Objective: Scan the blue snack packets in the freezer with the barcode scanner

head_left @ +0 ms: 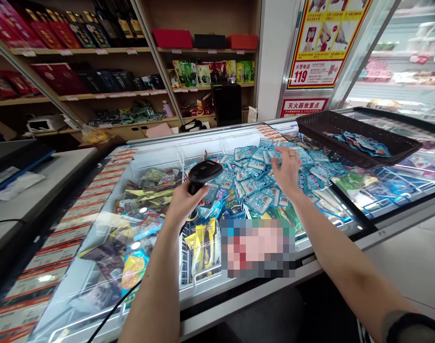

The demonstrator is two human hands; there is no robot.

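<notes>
My left hand (184,200) is wrapped round the grip of a black barcode scanner (204,172), whose head points toward the freezer's middle. A black cable trails down from it past my forearm. My right hand (287,169) reaches into the open chest freezer (260,290), fingers spread and resting on a pile of several blue-and-white packets (256,176). The hand lies on the packets without gripping one.
A black plastic basket (356,138) holding a few blue packets sits on the freezer's glass lid at the right. Yellow and mixed frozen items fill the left compartment under the glass (138,224). Shelves of boxed goods stand behind. A grey counter (35,190) is at the left.
</notes>
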